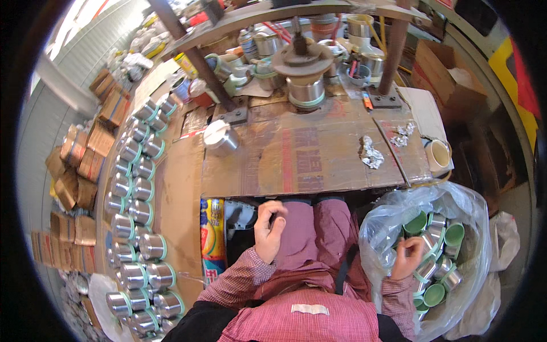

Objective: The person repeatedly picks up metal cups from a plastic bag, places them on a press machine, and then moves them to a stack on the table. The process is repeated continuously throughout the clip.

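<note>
My left hand hovers above my lap near the table's front edge, its fingers curled in and nothing visible in them. On the right, my right hand is over a clear plastic bag full of metal cups with green rims and green insides. Its fingers are bent into a pinch beside a steel cup; whatever they grip, if anything, I cannot make out. Under the press head at the far middle stands another steel cup with a pale green rim. A steel container with white material on top sits left of it.
Rows of steel cups line the left side of the cardboard-covered table. Steel posts flank the press. Crumpled foil, a thin rod and a cream cup lie right. Cartons are stacked far left.
</note>
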{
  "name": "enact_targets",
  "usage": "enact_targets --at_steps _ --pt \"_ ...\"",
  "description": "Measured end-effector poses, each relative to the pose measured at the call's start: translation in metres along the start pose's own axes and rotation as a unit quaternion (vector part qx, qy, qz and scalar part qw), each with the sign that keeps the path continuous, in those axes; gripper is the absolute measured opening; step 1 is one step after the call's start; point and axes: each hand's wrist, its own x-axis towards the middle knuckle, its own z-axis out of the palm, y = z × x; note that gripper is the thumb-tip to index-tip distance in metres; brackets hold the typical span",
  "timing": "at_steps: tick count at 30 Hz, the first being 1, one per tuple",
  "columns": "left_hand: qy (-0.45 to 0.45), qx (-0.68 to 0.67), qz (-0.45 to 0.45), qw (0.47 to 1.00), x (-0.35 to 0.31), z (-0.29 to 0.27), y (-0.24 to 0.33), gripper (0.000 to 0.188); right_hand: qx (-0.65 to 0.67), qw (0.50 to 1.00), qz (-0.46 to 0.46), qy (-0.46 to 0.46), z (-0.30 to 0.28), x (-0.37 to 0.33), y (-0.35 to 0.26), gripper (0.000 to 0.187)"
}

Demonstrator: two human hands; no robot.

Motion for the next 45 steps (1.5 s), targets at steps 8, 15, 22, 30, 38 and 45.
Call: enact_targets --at_steps 8,15,22,30,38,45 --pt "0.067 0.062 -0.096 0.991 -0.082 -0.058 0.014 0.034 0.224 0.946 -0.058 -0.226 0.129 -0.039 -0.067 0.049" --pt "0.291 0.157 -0.063 0.942 -0.156 -0.165 0.068 0.039 0.288 0.863 -0.009 -0.415 0.146 -0.08 -0.091 0.044" --pt "0.502 0.707 -0.013 0.497 -0.25 -0.386 0.16 0.053 0.319 0.837 0.017 -0.444 0.156 -0.077 -0.082 0.042" --pt "0.48 0.55 -0.287 0.62 -0.314 -0.506 0.179 0.086 0.315 0.833 0.068 -0.45 0.159 -0.081 -0.065 0.042" --pt "0.401 0.577 0.007 0.712 -0.19 -0.354 0.169 0.087 0.293 0.861 0.054 -0.412 0.157 -0.065 -0.072 0.039" --pt "0.129 0.341 0.061 0.929 -0.039 -0.209 0.088 0.097 0.248 0.891 0.045 -0.377 0.161 -0.051 -0.084 0.039"
